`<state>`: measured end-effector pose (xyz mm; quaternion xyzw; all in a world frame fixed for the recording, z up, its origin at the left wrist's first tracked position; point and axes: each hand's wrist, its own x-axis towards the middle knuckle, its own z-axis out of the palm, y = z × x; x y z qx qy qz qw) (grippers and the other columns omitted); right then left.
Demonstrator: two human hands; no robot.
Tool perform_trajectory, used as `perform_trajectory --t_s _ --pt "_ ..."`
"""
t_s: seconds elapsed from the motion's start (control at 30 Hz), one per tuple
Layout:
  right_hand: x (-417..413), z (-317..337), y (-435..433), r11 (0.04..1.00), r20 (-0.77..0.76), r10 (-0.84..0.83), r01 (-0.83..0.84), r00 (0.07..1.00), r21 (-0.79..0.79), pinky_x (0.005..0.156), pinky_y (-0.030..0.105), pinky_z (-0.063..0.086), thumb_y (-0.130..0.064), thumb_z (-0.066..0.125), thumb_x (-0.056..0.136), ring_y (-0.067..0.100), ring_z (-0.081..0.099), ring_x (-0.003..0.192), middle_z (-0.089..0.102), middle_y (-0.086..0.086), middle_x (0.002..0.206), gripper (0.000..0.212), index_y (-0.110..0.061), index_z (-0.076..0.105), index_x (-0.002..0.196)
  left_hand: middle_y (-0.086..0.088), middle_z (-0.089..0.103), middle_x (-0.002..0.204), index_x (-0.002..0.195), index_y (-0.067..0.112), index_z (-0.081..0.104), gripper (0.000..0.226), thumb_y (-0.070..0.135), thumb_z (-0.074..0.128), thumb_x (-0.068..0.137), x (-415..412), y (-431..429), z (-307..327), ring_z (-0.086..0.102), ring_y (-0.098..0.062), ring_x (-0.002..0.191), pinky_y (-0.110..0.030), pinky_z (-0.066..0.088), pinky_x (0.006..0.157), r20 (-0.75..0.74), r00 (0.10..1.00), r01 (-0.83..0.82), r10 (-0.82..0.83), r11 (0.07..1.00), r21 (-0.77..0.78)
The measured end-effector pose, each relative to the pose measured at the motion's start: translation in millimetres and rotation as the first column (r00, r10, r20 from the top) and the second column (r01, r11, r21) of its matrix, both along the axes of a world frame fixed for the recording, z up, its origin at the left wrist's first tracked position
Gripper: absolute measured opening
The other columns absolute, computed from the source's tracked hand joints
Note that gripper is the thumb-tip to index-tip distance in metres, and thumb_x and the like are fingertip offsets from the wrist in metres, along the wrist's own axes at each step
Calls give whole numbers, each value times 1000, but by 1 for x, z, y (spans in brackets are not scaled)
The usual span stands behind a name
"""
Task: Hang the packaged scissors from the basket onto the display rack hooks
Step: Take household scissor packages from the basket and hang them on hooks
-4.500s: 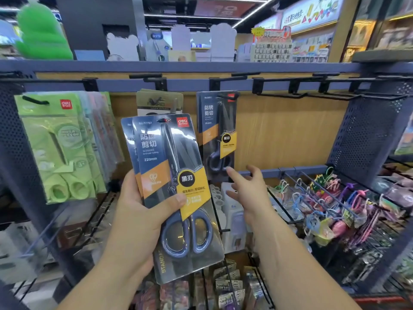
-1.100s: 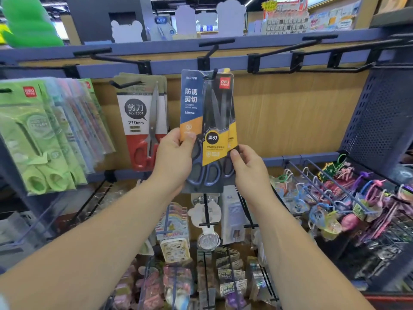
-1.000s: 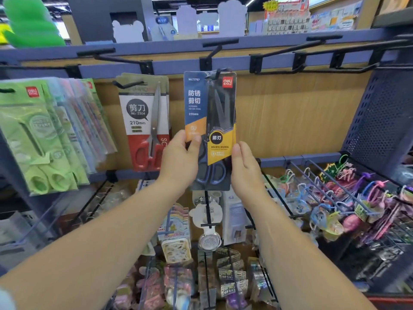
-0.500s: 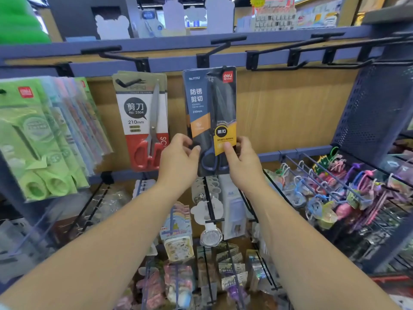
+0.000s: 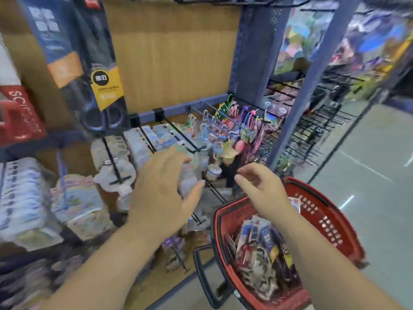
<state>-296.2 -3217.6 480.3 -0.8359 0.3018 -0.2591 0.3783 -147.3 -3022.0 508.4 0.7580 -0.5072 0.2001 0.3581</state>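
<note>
This is a retail shop, in an aisle of stationery and small goods. A display rack (image 5: 174, 52) with a wood-look back panel and perforated metal uprights (image 5: 252, 52) carries rows of black hooks (image 5: 178, 134). From them hang carded goods, among them packaged scissors (image 5: 89, 63) on printed retail cards and a crowd of small colourful trinkets (image 5: 223, 135). A red plastic shopping basket (image 5: 330, 227) holding more packets (image 5: 257, 242) sits beside the rack by the smooth grey aisle floor (image 5: 368, 175), and further wire racks (image 5: 312, 128) of stock stand beyond.

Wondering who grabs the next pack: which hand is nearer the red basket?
Right. The right hand hovers above the red basket at its rim; the left hand is off to its left.
</note>
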Motion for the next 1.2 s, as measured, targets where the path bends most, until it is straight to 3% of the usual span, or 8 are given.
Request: perform_trajectory --t_s 0.1,0.2,0.4,0.53,0.63,0.8,1.03,1.2 --pt "-56 -44 -38 988 -253 -47 83 966 133 71 7 42 -26 72 98 20 64 95 70 7 101 19 -9 71 107 -14 69 115 117 6 66 45 38 72 86 -37 -31 -46 51 -25 114 -33 40 99 -68 993 103 -98 992 70" --pt "-107 -100 -76 948 -419 -82 200 904 246 71 22 43 -30 73 97 26 65 98 69 5 100 24 -8 70 107 -10 67 121 122 11 66 49 44 74 88 -63 -61 -102 56 -26 116 -42 52 98 -203 977 133 -70 940 315" --pt "-184 -202 -147 899 -592 -39 287 805 330 77 33 50 -40 77 89 27 68 93 71 2 90 27 -16 69 96 -8 29 168 160 20 32 88 64 65 92 -99 -114 -208 30 -30 154 -41 28 126 -341 910 131 237 614 778" --pt "-197 -245 -191 885 -610 82 224 788 409 96 50 56 -52 74 84 30 68 108 71 8 116 54 -15 65 122 -11 16 174 163 21 26 99 68 69 88 -119 -127 -253 18 -30 160 -41 22 128 -352 824 101 444 495 863" --pt "-186 -254 -205 886 -653 149 193 742 422 106 47 51 -50 74 89 29 64 120 66 7 131 66 -14 57 142 -7 -3 177 167 21 14 113 70 72 85 -132 -127 -274 10 -31 162 -44 24 128 -354 768 126 534 415 901" --pt "-166 -286 -206 886 -684 272 101 677 452 98 36 50 -37 76 93 29 67 119 71 5 123 52 -15 54 134 -6 -23 174 168 18 -6 131 72 75 80 -151 -119 -295 -4 -29 163 -46 16 132 -283 777 93 563 342 935" --pt "-156 -297 -189 949 -745 258 -16 615 315 87 38 51 -38 66 101 36 68 110 74 12 116 32 -13 66 120 0 -26 173 168 21 -8 129 66 78 82 -154 -117 -298 -4 -26 163 -47 14 132 -330 718 109 613 369 923" --pt "-159 -289 -184 914 -588 292 -39 755 404 85 41 55 -31 64 103 30 70 102 75 7 106 20 -14 66 113 -3 -3 177 168 25 15 103 61 72 90 -168 -122 -280 7 -27 163 -48 13 132 -405 648 48 645 496 867"
